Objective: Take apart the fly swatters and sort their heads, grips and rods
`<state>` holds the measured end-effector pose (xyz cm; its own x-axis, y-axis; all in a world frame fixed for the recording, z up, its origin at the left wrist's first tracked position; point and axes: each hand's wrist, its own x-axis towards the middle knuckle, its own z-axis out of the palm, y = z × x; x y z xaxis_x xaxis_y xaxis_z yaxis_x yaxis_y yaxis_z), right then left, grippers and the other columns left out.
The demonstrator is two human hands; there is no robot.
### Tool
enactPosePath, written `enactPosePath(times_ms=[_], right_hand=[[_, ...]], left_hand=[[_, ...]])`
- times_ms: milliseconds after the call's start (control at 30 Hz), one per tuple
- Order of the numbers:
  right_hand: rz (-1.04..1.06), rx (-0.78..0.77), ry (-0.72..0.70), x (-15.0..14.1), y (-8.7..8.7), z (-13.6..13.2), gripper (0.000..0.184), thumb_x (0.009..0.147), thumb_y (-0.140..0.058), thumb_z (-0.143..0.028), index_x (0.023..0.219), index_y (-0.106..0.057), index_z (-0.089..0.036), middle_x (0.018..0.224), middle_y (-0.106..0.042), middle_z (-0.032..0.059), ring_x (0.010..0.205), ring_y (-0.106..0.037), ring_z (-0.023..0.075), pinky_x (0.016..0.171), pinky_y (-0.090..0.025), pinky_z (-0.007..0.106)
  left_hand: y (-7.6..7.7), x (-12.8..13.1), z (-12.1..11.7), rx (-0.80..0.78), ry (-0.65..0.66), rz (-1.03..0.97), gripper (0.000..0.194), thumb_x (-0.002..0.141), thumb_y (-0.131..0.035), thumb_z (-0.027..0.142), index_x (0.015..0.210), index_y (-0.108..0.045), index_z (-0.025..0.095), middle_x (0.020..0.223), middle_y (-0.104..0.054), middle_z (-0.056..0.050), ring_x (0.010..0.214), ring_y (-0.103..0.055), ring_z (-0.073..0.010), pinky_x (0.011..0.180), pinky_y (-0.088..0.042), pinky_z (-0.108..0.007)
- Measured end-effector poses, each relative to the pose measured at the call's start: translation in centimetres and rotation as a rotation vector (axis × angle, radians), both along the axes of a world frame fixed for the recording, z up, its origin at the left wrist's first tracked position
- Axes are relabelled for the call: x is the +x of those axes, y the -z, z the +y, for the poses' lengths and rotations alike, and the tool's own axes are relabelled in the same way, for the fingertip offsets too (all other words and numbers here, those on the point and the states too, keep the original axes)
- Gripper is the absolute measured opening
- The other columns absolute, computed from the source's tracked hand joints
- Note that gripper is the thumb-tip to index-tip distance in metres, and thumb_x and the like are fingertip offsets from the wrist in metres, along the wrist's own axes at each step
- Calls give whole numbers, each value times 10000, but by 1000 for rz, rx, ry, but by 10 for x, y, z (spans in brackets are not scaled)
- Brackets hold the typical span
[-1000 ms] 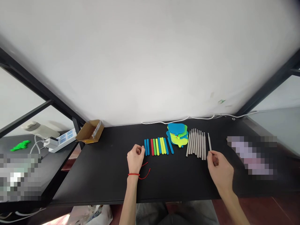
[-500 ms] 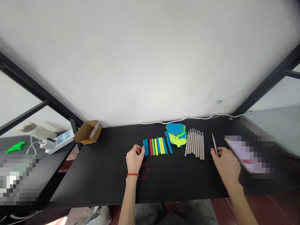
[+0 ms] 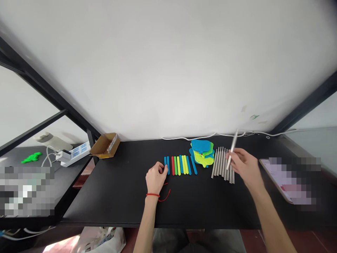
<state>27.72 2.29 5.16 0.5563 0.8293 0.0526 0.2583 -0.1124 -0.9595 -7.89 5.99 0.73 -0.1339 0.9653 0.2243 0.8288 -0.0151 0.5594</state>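
My left hand (image 3: pixel 156 176) has its fingers closed at the lower end of a blue handle (image 3: pixel 165 161), leftmost in a row of slim blue, red, green and yellow handles (image 3: pixel 179 165). A red cord bracelet circles that wrist. Raised above the table, my right hand (image 3: pixel 243 164) pinches a silver metal rod (image 3: pixel 232 147) that tilts up and away. Behind and below it lie several similar metal rods (image 3: pixel 221 163) side by side, partly covered by the held one. Mesh fly swatter heads (image 3: pixel 202 146), blue and yellow-green, are piled between handles and rods.
A phone (image 3: pixel 276 181), partly blurred, lies at the right. An open cardboard box (image 3: pixel 105 144) sits at the back left, near a power strip (image 3: pixel 76 154) beyond the black frame. A white cable (image 3: pixel 189 138) runs along the wall.
My right hand has lifted the metal rod off the table and carried it left, over the other rods. My left hand stays by the leftmost blue handle. The view has shifted slightly.
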Motion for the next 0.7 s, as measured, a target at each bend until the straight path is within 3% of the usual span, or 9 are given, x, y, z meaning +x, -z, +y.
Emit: enactPosePath(times_ms=[100, 200, 400, 700], right_hand=[[345, 146, -306, -44, -33, 28, 240, 797, -696, -387, 935, -633, -201, 796, -673, 25, 431, -350, 72, 372, -265, 222], [480, 253, -440, -75, -45, 55, 184, 823, -658, -340, 959, -633, -218, 714, -608, -24, 417, -286, 56, 360, -237, 205], [592, 220, -453, -92, -23, 71, 173, 853, -621, -371, 965, -628, -239, 625, -492, -67, 416, -270, 67, 368, -255, 201], [563, 191, -423, -100, 0, 65, 344, 862, -662, -564, 904, -606, -228, 583, -476, -59, 410, -315, 80, 341, -241, 194]], left_hand=[[0, -1, 0, -3, 0, -5, 267, 918, -540, 429, 740, -558, 231, 577, -530, 34, 593, -575, -152, 561, -321, -238], [1, -2, 1, 0, 5, -11, 226, 910, -545, 402, 762, -570, 233, 594, -538, 34, 608, -585, -155, 569, -328, -235], [1, -2, 3, 6, -26, -9, 92, 872, -571, 327, 866, -587, 237, 693, -596, 30, 683, -612, -156, 588, -332, -235], [0, 0, 2, 11, -23, 11, 216, 917, -543, 427, 828, -579, 233, 673, -571, 24, 660, -599, -154, 564, -320, -235]])
